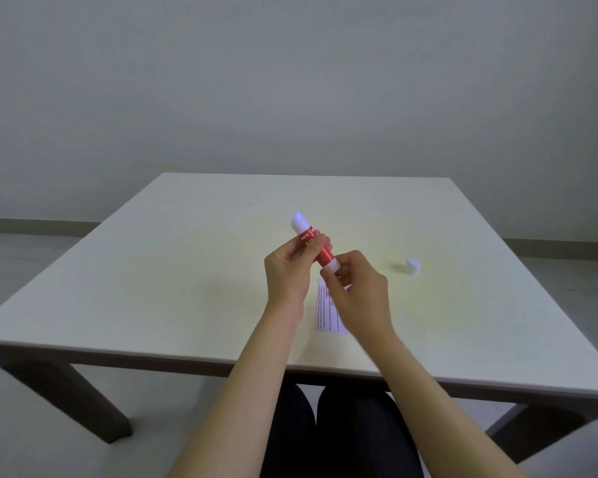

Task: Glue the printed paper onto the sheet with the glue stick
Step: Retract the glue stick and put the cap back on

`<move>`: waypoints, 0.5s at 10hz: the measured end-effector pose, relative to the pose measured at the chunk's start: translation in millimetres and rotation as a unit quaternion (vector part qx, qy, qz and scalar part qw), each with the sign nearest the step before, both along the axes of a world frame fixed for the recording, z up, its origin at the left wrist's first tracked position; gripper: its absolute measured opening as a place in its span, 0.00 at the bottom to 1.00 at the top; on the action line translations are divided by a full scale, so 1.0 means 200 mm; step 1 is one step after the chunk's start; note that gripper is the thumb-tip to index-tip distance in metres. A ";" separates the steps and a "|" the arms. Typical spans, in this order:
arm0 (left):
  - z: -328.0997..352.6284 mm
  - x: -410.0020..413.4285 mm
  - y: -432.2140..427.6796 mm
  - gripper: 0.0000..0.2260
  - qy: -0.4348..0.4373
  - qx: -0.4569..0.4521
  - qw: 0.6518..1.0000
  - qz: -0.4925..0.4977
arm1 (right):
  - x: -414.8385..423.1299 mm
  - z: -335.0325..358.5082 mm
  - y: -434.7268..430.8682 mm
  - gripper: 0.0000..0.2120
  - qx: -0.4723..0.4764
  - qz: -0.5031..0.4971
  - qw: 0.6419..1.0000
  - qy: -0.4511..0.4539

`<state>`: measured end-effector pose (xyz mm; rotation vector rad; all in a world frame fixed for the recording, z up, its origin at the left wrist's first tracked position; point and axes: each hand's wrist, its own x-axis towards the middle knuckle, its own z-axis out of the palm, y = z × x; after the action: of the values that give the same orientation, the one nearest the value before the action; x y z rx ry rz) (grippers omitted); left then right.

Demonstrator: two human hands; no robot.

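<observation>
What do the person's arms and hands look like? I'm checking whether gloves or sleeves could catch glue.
Both forearms are bare up to the frame edge: no sleeves in view. The left hand and right hand wear no gloves; no rings, watch or bracelets are visible.

Most of the printed paper [326, 307] is covered by the right hand [358, 291], so only a left strip shows, and the text on it is way too small to read. The glue stick [313, 243] label is half hidden under the left hand [289, 270] fingers; its near end sits behind the right fingertips. Can't make out a separate sheet on the surface [187, 270]. Both forearms get cut off by the bottom edge.
</observation>
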<state>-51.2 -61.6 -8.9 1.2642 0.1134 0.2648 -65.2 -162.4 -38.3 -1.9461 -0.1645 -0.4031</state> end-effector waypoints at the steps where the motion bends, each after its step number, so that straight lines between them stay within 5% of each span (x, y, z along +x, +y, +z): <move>1: -0.02 0.00 -0.01 0.02 0.000 0.021 1.000 0.009 | 0.01 -0.05 0.00 0.10 -0.299 -0.141 0.930 -0.161; 2: -0.03 -0.01 0.00 0.02 0.005 0.019 1.000 0.016 | 0.02 0.02 -0.01 0.21 -0.039 0.010 0.993 0.109; 3: -0.02 -0.01 0.01 0.03 0.003 0.008 1.000 0.004 | 0.06 0.05 -0.07 0.27 0.327 0.185 0.848 0.374; 4: -0.02 0.00 0.00 0.06 -0.001 0.013 1.000 -0.002 | 0.05 0.04 -0.07 0.18 0.432 0.187 0.801 0.369; 5: -0.03 0.01 -0.02 0.05 0.011 0.018 1.000 0.018 | 0.02 0.00 -0.05 0.08 0.056 0.035 0.994 0.086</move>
<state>-49.6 -64.9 -14.4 1.3024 0.1509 0.2864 -60.5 -171.8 -38.1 -1.8479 -0.0957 -0.1917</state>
